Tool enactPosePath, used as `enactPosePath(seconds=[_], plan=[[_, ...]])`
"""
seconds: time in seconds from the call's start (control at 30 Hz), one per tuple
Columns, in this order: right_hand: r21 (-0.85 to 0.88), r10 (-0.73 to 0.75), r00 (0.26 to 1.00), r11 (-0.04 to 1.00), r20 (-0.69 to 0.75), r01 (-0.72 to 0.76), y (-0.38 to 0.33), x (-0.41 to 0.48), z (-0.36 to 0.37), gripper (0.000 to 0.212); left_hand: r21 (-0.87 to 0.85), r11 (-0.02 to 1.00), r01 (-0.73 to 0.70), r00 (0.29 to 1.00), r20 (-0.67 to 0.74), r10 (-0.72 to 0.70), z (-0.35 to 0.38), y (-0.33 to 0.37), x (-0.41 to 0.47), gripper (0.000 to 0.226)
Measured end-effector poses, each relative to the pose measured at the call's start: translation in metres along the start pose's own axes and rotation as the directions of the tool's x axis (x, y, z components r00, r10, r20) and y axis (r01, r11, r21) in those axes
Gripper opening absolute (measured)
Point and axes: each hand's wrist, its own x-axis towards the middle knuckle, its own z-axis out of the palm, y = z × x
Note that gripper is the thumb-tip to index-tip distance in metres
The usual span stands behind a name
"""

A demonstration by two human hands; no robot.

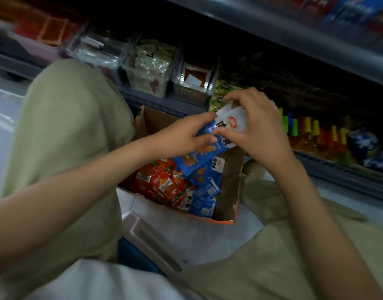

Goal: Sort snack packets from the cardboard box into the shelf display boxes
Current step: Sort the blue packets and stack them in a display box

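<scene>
Fingers (199, 120) of the left hand (182, 137) and right hand (260, 128) are pinching flat blue-and-white foil snack packets (208, 152), holding them just above the open brown cardboard box (229, 187). Judgement: light, limp, slippery film; pinching across the sealed edge is looking safest.

I read 魔芋爽 on the blue packet (208, 176) at six o'clock of the held packet (209, 148), whose own print is half covered.
</scene>
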Motion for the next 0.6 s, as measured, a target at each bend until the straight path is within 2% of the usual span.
enactPosePath(seconds=[0.07,0.13,0.17,0.23,0.37,0.6], plan=[[0.204,0.185,0.980,0.965,-0.074,-0.167,0.001,-0.001,-0.004,0.056,-0.086,0.996,-0.026,0.995,-0.094,0.018,0.002,0.006,0.003,0.045],[0.452,0.328,0.944,0.848,-0.037,-0.277,0.004,0.000,-0.005,0.044,-0.210,0.976,-0.061,0.984,-0.177,0.024,0.004,0.012,0.006,0.043],[0.530,0.342,0.940,0.796,0.003,-0.292,0.006,-0.001,-0.006,0.034,-0.243,0.967,-0.082,0.978,-0.206,0.031,0.005,0.014,0.007,0.041],[0.603,0.317,0.947,0.747,0.047,-0.280,0.008,-0.002,-0.006,0.017,-0.247,0.961,-0.127,0.968,-0.242,0.066,0.007,0.020,0.009,0.047],[0.694,0.349,0.936,0.664,0.039,-0.277,0.003,0.001,-0.008,0.012,-0.316,0.937,-0.149,0.966,-0.249,0.070,0.014,0.028,0.015,0.067],[0.864,0.439,0.894,0.414,0.088,-0.288,-0.010,0.026,-0.025,0.006,-0.391,0.895,-0.214,0.929,-0.364,0.063,0.014,0.040,0.019,0.054]])
